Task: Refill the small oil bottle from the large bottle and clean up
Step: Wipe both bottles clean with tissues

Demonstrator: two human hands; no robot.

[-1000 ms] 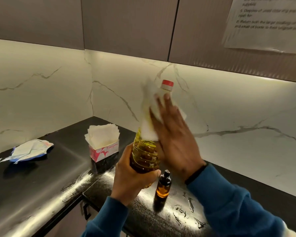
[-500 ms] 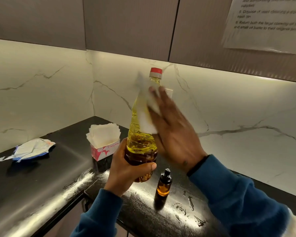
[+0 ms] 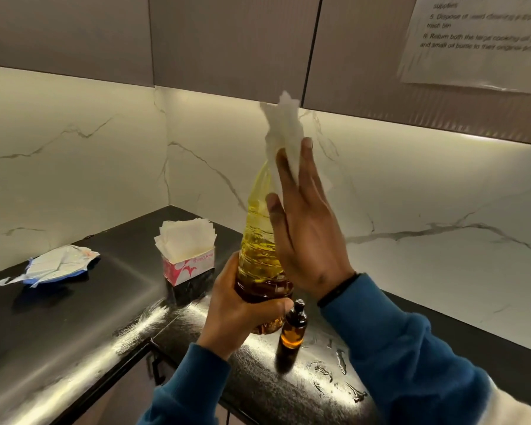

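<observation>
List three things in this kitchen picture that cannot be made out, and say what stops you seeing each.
1. Cap of the large bottle: hidden behind the tissue and the right hand, head view.
2. Printed sheet on the cabinet: cut off by the top and right edges, and its text is blurred.
3. Crumpled wrapper on the counter: too small and creased to identify.

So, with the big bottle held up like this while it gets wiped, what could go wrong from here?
1. The left hand grips only the base of the large bottle, held in the air; if the surface is oily it might slip.
2. The small bottle stands right beside that base and could be knocked over when the large one comes down.
3. The right hand presses the tissue with straight fingers, so it could drop.
</observation>
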